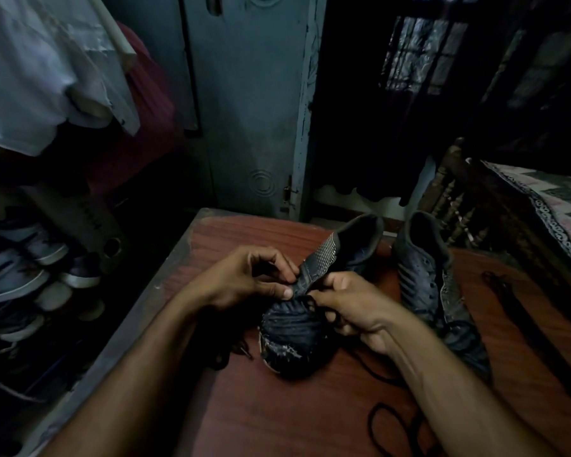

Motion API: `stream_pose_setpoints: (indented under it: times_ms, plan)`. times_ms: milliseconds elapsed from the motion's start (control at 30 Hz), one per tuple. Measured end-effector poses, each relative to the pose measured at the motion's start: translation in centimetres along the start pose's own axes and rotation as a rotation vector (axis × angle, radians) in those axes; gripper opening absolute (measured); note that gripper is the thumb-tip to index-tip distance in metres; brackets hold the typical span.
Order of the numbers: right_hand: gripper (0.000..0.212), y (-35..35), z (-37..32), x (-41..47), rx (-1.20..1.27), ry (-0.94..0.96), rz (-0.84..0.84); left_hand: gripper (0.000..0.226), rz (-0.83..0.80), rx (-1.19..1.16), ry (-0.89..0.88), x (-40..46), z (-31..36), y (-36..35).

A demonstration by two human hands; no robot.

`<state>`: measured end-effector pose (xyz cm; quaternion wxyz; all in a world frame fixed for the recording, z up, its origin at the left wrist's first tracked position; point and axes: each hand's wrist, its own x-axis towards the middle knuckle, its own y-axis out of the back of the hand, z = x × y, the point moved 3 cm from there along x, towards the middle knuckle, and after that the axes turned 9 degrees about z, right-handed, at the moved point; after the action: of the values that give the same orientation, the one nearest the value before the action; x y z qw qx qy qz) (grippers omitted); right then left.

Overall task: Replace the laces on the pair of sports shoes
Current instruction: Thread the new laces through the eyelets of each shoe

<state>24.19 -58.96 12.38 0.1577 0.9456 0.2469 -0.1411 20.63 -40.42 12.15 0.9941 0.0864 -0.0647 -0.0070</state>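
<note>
**A:** Head view, the only one we get. Dim room. The near shoe (297,324) lies on the wooden surface (277,417), toe towards the person, tongue pulled up. The left hand (244,282) pinches that tongue, thumb and forefinger curled on it.

**B:** And the right hand (350,308)?

**A:** Fingers curled at the eyelet row, and it looks to be gripping a dark lace (314,303) there, though in this light, black on black, I would not swear which eyelet it is working.

**B:** The second shoe (432,285)?

**A:** Just beside the first, to its right, eyelets showing and seemingly bare. More dark lace (393,423) lies looped on the surface by the right forearm, and another strand (508,291) further right.

**B:** So what could go sour?

**A:** Several loose black laces close together: old and new could get mixed up. The forearm hovers over that near loop, so a sweep could drag it off the edge. And in this gloom an eyelet is easily skipped, or the tongue slips and folds under the crossing.
</note>
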Motion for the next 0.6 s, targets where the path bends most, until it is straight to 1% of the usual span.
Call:
stream_pose_setpoints:
  times_ms: [67, 133, 200, 300, 367, 433, 500, 533, 600]
  plan:
    - [0.018, -0.1, -0.1, -0.1, -0.011, 0.014, 0.037, 0.022, -0.007, 0.018, -0.007, 0.0, 0.1, 0.0]
    - [0.022, -0.1, -0.2, -0.2, -0.015, 0.018, 0.064, 0.022, -0.01, 0.027, -0.019, 0.0, 0.1, 0.1]
    - [0.019, 0.1, -0.2, -0.4, -0.021, 0.017, 0.052, 0.02, -0.002, 0.038, -0.02, 0.1, 0.1, 0.1]
    - [0.01, 0.1, 0.0, -0.6, 0.015, 0.023, 0.004, 0.019, 0.013, 0.08, -0.026, 0.0, 0.6, -0.1]
    - [0.009, -0.1, 0.2, -0.8, 0.053, 0.02, 0.014, 0.017, 0.044, 0.196, -0.084, -0.2, 1.0, 0.2]
    - [0.009, -0.4, 0.3, -1.1, 0.074, 0.029, 0.04, 0.017, 0.103, 0.406, -0.15, -0.1, 1.6, 0.4]
    - [0.009, -0.5, 0.2, -1.2, 0.058, 0.082, 0.095, 0.017, 0.176, 0.572, -0.128, -0.2, 2.2, 0.4]
    - [0.008, -0.4, 0.1, -1.2, -0.028, 0.157, 0.148, 0.015, 0.203, 0.618, -0.089, -0.6, 2.3, 0.1]
    - [0.01, 0.5, -0.2, -0.8, -0.363, 0.363, 0.273, 0.01, 0.227, 0.682, -0.002, -1.6, 2.6, -0.9]
